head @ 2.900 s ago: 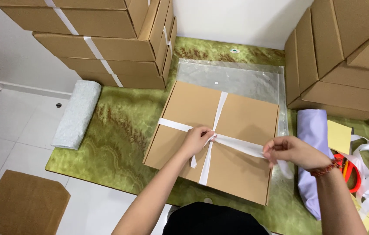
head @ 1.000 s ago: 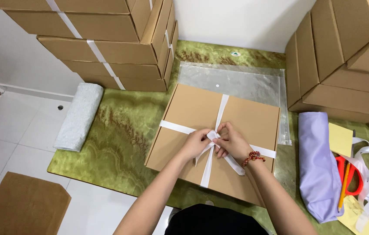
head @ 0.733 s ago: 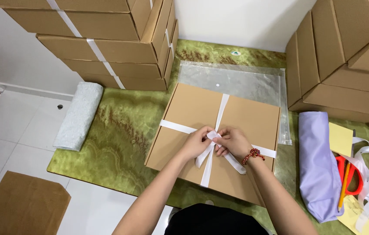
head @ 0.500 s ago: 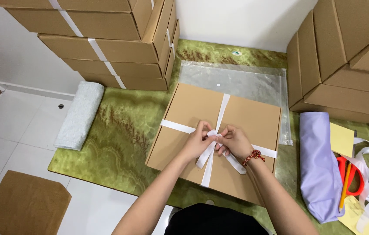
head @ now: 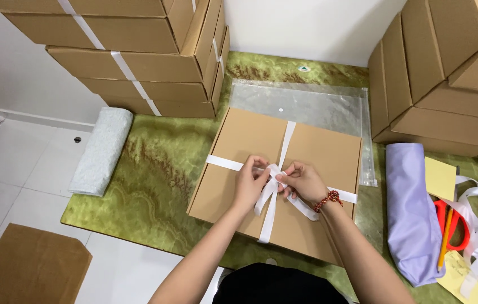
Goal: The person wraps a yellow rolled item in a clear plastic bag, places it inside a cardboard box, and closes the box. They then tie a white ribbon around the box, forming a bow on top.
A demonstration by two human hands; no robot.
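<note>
My left hand (head: 250, 183) and right hand (head: 302, 181) both pinch the white ribbon (head: 273, 194) crossing atop the flat box (head: 318, 152).

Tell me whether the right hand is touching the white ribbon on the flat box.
Touching. The head view shows the right hand pinching the white ribbon at the knot in the middle of the flat box, opposite the left hand.

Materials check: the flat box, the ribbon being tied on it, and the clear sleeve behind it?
Box: brown cardboard, matte, with folded flap edges showing. Ribbon: white, flat and limp, likely fabric or plastic tape; the weave is too small to tell. Both hands, left and right, pinch it at the knot. Sleeve: thin clear plastic film, glossy, the green mat showing through.
</note>
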